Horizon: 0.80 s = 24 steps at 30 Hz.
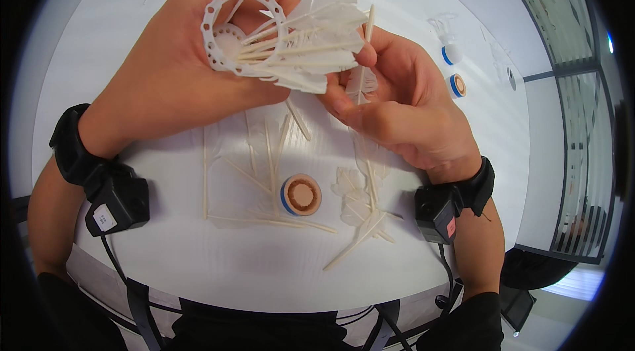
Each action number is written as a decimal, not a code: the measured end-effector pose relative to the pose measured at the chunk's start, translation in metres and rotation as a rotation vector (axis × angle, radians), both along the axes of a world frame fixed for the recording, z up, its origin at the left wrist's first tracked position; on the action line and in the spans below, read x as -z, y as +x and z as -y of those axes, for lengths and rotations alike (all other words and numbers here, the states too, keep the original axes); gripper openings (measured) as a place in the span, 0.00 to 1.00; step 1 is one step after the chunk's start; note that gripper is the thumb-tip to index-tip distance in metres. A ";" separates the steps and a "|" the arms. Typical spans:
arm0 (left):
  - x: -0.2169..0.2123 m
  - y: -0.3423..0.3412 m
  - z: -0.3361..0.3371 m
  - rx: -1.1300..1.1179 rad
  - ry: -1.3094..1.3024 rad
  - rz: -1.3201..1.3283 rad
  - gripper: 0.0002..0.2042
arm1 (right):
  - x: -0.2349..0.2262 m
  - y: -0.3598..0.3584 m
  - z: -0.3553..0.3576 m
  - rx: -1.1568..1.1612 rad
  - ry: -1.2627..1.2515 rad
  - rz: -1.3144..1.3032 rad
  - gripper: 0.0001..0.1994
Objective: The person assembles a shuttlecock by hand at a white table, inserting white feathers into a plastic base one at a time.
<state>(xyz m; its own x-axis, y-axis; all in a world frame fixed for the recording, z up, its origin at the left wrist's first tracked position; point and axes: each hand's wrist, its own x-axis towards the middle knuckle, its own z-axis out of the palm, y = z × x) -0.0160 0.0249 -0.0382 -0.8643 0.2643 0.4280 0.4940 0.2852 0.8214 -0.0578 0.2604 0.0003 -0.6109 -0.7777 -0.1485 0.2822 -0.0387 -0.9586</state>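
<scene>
Above a white table [198,271], head view: left hand [165,66] closed around a white perforated ring [218,27] with white feathers [311,46] seated in it, fanning rightward; right hand [403,109] just beside it, thumb and fingers pinched together on a single feather [362,76] held upright against the fan. On the table below the hands: loose feathers [264,172] scattered flat, a cork base with a blue band [301,195] among them, two more blue-banded cork bases [454,70] well apart at upper right.
</scene>
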 end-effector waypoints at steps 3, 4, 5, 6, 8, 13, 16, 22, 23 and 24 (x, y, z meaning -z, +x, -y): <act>0.001 -0.002 0.000 0.016 -0.013 0.021 0.12 | 0.003 -0.002 -0.001 -0.012 -0.004 0.006 0.26; 0.002 -0.002 -0.001 0.012 0.004 0.026 0.12 | 0.003 -0.002 -0.001 -0.012 0.005 -0.008 0.26; 0.002 -0.001 -0.001 0.009 0.011 0.027 0.11 | 0.003 -0.002 -0.001 -0.013 0.008 -0.016 0.27; 0.003 -0.002 -0.001 0.007 0.020 0.032 0.11 | 0.003 -0.002 -0.001 -0.013 0.013 -0.022 0.27; 0.002 -0.001 0.000 -0.019 0.004 0.016 0.11 | 0.002 -0.001 0.000 0.009 0.043 -0.049 0.25; -0.005 0.004 0.000 -0.003 -0.006 0.004 0.12 | -0.003 0.002 -0.001 -0.010 0.006 -0.045 0.21; -0.006 0.008 0.000 -0.009 -0.002 -0.010 0.11 | -0.006 0.005 0.000 -0.009 0.011 -0.054 0.20; -0.009 0.009 0.000 -0.009 -0.011 -0.015 0.11 | -0.009 0.008 0.000 -0.004 0.028 -0.071 0.20; -0.008 0.008 0.000 0.003 -0.010 -0.017 0.11 | -0.008 0.008 0.001 0.008 0.040 -0.080 0.20; -0.008 0.008 0.000 0.002 -0.011 -0.018 0.11 | -0.007 0.008 0.002 0.020 0.051 -0.090 0.20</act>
<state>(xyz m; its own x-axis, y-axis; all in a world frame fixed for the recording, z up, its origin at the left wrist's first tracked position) -0.0083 0.0247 -0.0297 -0.8560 0.2708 0.4404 0.5091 0.2929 0.8093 -0.0502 0.2587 0.0068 -0.6391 -0.7578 -0.1315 0.1943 0.0063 -0.9809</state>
